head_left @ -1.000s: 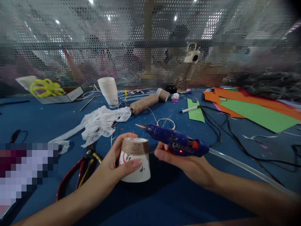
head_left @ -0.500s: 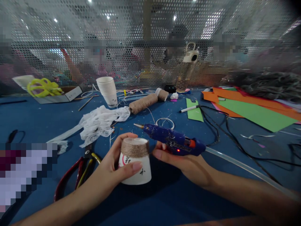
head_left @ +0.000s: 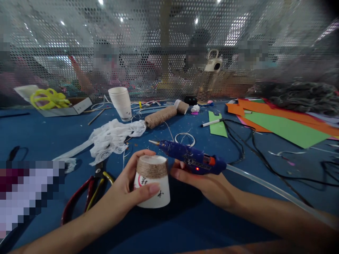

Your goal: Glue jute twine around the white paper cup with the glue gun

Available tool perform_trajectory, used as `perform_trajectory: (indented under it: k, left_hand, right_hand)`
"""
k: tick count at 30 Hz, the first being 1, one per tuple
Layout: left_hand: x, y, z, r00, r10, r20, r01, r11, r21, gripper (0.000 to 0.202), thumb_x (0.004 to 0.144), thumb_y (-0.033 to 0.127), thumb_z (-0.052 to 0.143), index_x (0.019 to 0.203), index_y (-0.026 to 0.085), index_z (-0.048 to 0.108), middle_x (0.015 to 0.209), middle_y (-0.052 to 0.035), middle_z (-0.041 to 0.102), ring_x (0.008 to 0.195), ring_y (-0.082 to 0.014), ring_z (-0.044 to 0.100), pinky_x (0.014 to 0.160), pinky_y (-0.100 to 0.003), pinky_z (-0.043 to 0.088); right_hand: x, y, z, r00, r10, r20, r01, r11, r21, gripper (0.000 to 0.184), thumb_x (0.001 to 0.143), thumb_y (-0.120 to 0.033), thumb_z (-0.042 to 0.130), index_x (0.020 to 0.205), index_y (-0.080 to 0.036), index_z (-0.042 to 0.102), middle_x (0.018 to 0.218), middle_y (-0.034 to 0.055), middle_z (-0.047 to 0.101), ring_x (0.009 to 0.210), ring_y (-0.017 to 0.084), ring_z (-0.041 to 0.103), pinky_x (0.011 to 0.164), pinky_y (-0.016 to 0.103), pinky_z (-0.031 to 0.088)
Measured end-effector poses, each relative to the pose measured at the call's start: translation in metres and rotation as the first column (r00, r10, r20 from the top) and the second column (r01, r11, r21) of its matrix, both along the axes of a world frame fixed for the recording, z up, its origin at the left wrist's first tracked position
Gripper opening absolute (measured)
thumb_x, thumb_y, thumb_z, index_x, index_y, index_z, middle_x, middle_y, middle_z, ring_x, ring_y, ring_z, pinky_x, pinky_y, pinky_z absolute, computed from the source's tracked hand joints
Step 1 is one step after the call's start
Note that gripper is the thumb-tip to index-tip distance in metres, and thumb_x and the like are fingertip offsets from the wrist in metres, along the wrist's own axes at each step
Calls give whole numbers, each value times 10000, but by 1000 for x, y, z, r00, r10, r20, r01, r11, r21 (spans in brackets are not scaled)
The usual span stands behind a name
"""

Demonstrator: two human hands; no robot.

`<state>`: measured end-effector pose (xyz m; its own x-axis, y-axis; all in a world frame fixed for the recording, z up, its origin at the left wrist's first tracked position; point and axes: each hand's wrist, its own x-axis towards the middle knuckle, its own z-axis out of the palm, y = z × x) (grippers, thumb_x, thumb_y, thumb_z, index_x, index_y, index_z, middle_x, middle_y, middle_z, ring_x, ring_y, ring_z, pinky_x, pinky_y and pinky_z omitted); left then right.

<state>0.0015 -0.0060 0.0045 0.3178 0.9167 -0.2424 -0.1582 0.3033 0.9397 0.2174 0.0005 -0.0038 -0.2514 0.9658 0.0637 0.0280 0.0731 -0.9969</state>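
Note:
My left hand [head_left: 127, 188] grips an upside-down white paper cup [head_left: 152, 185] on the blue table; brown twine is wound round the cup's upper part. My right hand [head_left: 203, 181] holds a blue hot glue gun [head_left: 190, 158] level, its metal tip pointing left just above and behind the cup. A clear glue stick [head_left: 267, 185] juts out of the gun's back to the right. A small red light glows on the gun's side.
Red-handled pliers [head_left: 84, 195] and white lace [head_left: 111, 137] lie left of the cup. A twine spool [head_left: 160, 116], stacked cups [head_left: 122, 102], a marker [head_left: 212, 122], coloured paper [head_left: 286, 121] and black cables [head_left: 259, 155] lie behind. A perforated screen [head_left: 169, 49] borders the table; people sit beyond it.
The glue gun and my right hand have drifted slightly left, closer to the cup. My left hand still holds the cup in the same place.

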Motion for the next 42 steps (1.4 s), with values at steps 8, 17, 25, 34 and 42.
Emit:
perform_trajectory:
  k: [8,17,25,34,42]
  left_hand:
    - [-1,0,-1,1000,0,1,0,1000,10,652,673,380,939,1213,332,578,963,22,718,850,-178,657,728,-238,518]
    - [-4,0,-1,998,-55,-5,55,998,8,638,701,416,930,1227,358,574,931,50,711,819,-144,620,743,-218,484]
    - [-7,3,-4,994,-113,-3,113,993,-27,657,732,453,907,1277,401,545,1057,60,728,958,-175,652,853,-264,464]
    - [-1,2,3,999,-44,-24,42,998,-44,657,711,419,918,1295,378,619,1140,48,769,1059,-202,661,858,-251,467]
    - [-7,10,-4,997,-72,-18,73,997,17,482,815,400,838,1255,326,653,1249,15,754,1220,-253,638,870,-259,494]
  right_hand:
    - [0,-1,4,998,18,67,-19,1000,16,186,838,-341,745,811,-224,602,828,-13,629,842,179,635,837,352,560]
    - [-1,-1,6,996,13,93,-15,1000,25,195,846,-359,732,802,-220,604,828,-13,625,833,175,638,818,329,559]
    - [-1,-2,-2,998,-40,55,39,999,24,154,832,-317,731,904,-225,630,901,-1,691,899,180,692,881,317,592]
    - [-1,-1,0,997,-77,31,74,994,77,144,813,-303,752,861,-238,634,860,-24,672,853,158,686,844,286,602]
    - [-1,0,2,990,-128,62,121,988,98,143,807,-311,742,873,-236,639,869,-23,683,873,165,707,873,293,602]
